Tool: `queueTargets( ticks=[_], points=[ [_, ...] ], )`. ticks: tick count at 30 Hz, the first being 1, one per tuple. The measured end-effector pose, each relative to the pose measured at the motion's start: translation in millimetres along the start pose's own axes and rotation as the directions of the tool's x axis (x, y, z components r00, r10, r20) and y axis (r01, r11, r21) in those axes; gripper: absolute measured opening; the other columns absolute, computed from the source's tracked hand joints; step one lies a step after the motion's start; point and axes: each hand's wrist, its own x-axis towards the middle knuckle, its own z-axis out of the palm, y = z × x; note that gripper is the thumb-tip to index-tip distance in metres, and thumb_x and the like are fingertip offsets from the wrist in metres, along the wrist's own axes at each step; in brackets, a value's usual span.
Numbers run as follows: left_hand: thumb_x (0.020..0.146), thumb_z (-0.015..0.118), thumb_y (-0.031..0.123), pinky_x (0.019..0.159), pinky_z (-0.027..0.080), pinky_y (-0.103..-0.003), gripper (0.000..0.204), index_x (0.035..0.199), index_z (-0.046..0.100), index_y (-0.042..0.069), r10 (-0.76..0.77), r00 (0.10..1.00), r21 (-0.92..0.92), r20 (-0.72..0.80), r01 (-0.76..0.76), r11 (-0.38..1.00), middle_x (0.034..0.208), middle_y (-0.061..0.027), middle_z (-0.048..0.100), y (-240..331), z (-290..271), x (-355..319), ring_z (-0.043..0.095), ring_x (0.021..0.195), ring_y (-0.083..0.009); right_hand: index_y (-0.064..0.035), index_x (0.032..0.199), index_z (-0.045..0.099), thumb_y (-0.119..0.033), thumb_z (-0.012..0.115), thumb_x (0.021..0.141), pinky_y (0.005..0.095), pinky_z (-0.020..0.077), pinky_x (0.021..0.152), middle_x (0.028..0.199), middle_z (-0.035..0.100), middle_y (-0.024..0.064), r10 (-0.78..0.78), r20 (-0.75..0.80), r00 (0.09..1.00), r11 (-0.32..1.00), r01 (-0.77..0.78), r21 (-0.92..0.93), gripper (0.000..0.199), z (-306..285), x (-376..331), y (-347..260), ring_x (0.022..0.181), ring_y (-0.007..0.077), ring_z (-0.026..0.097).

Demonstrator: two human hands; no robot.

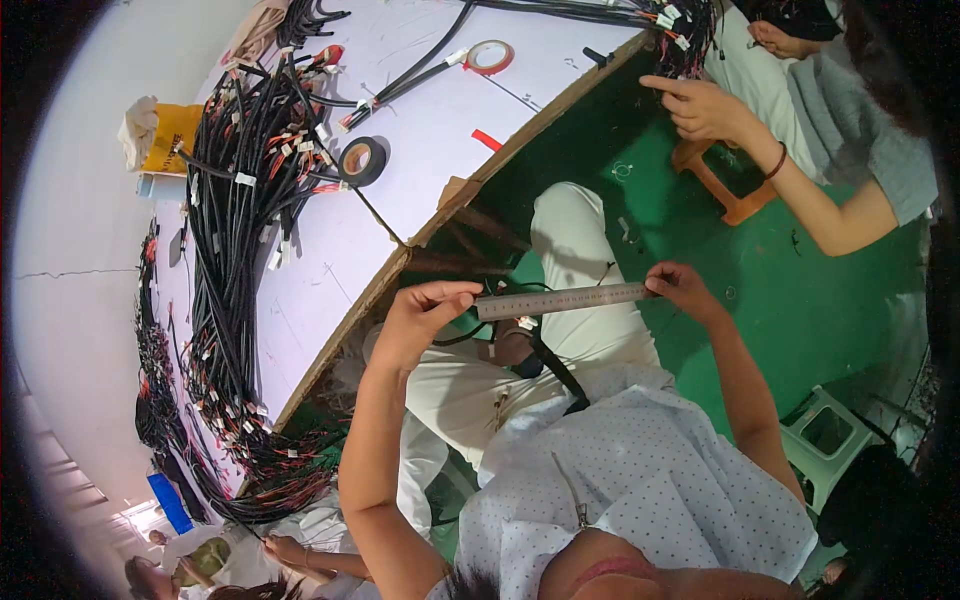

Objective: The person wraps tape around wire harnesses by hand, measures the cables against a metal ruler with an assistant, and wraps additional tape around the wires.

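- The metal ruler (560, 301) lies stretched between the two hands' fingertips, raised above the lap, its marked face up and its length running from the left fingers to the right ones
- The left hand (415, 322) has thumb and forefinger drawn together in a pinch with hardly any gap, apparently on the ruler's near-left end; whether a wire is caught there too, I cannot tell
- The right hand (690, 290) pinches the opposite end between thumb and fingertips, the other fingers curled in behind
- The ruler looks thin and probably weighs very little, so two light pinches should carry it
- It likely stays stiff along its edge but springs or bows if the fingers push toward each other
- Its smooth metal may slide under dry or sweaty fingertips, and the corners could feel sharp; breakage seems unlikely
- The best hold is at the extreme ends, thumb on one face and forefinger on the other, leaving the marks between the fingers uncovered
- Below the ruler, between the two sets of fingers, a black cable (562, 372) rests toward the lap; it looks soft and bendable
- Beyond the left fingers, a black tape roll (362, 161) sits on the table (310, 320)
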Motion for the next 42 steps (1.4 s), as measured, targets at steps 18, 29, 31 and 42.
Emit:
queueTargets(
  ticks=[18, 29, 31, 42],
  points=[
    [0.074, 0.078, 0.013, 0.062, 0.041, -0.021, 0.024, 0.096, 0.072, 0.004, 0.009, 0.998, -0.050, -0.066, -0.012, 0.999, 0.077, 0.0009, 0.067, -7.2, -0.5, -12.0, 0.053, 0.066, -0.0049, -0.0033, 0.086, 0.062, -0.019, 0.065, 0.088, 0.0235, 0.0454, 0.068, 0.078, 0.059, -0.0020, -0.044, -0.078, 0.996, 0.996, 0.037, -0.086, 0.016, 23.1, -1.0, 14.4, 0.074, 0.0067, 0.054],
    [0.077, 0.070, 0.000, 0.068, 0.045, -0.020, 0.014, 0.091, 0.071, -0.001, 0.006, 0.964, 0.061, -0.268, 0.010, 0.998, 0.081, -0.0030, 0.068, -37.8, -11.3, -19.4, 0.059, 0.072, -0.0067, -0.0060, 0.108, 0.060, -0.019, 0.067, 0.084, 0.0309, 0.0458, 0.083, 0.100, 0.059, 0.0059, -0.137, 0.068, 0.988, 0.924, 0.152, -0.352, 0.029, 42.0, 8.8, -14.3, 0.095, 0.0160, 0.056],
    [0.077, 0.071, 0.002, 0.069, 0.046, -0.022, 0.014, 0.090, 0.071, 0.000, -0.026, 0.961, 0.024, -0.276, 0.034, 0.999, 0.081, -0.0038, 0.068, -49.1, -12.9, -24.9, 0.060, 0.073, -0.0084, -0.0088, 0.118, 0.057, -0.019, 0.067, 0.078, 0.0372, 0.0420, 0.091, 0.115, 0.055, 0.0097, -0.419, 0.080, 0.904, 0.744, 0.393, -0.541, 0.042, 49.8, 14.5, -18.9, 0.109, 0.0232, 0.050],
    [0.076, 0.072, 0.002, 0.070, 0.046, -0.023, 0.014, 0.090, 0.071, -0.001, 0.034, 0.945, 0.006, -0.326, -0.034, 0.999, 0.080, -0.0037, 0.068, -74.6, -18.2, -44.3, 0.060, 0.072, -0.0087, -0.0069, 0.096, 0.070, -0.009, 0.065, 0.080, 0.0339, 0.0426, 0.088, 0.112, 0.058, 0.0087, -0.354, 0.370, 0.859, 0.676, 0.509, -0.533, 0.017, 47.6, 74.3, -27.2, 0.107, 0.0239, 0.052]
  ],
)
